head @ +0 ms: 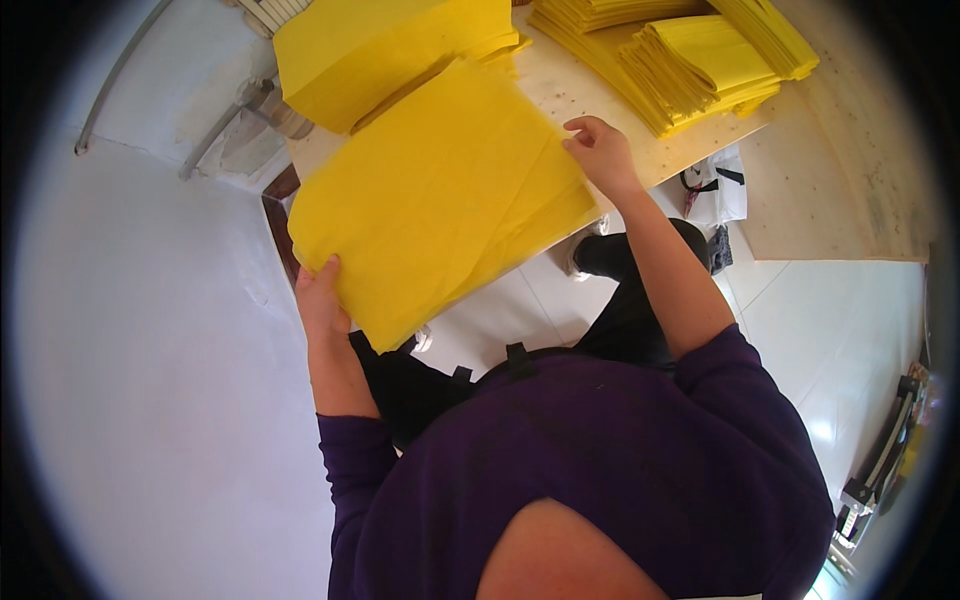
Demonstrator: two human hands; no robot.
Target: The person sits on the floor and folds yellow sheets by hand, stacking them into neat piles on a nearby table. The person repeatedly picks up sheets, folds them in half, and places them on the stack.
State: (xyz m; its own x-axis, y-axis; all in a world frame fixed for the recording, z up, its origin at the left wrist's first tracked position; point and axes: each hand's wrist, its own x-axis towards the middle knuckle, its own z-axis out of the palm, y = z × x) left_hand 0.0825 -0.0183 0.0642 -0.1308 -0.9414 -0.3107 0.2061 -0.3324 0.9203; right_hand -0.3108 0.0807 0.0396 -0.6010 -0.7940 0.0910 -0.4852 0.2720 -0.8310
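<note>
A wide piece of folded yellow fabric (442, 195) lies at a slant before me, its near corner hanging past the table's edge. My left hand (324, 296) grips its left end, thumb on top and fingers hidden beneath. My right hand (600, 154) is at the fabric's upper right edge, fingers curled with thumb and fingertips close together; whether they pinch the edge, I cannot tell. Just beyond the piece stands a thick yellow fabric stack (390, 56). More folded yellow fabric (705, 60) is piled at the table's far right.
The pale wooden table (570, 82) bears the stacks. A white wall (172, 300) with pipes (214, 139) runs close on my left. Below the table's right side are a white bag (724, 187) and tiled floor (795, 300). A pale board (840, 172) stands or lies at right.
</note>
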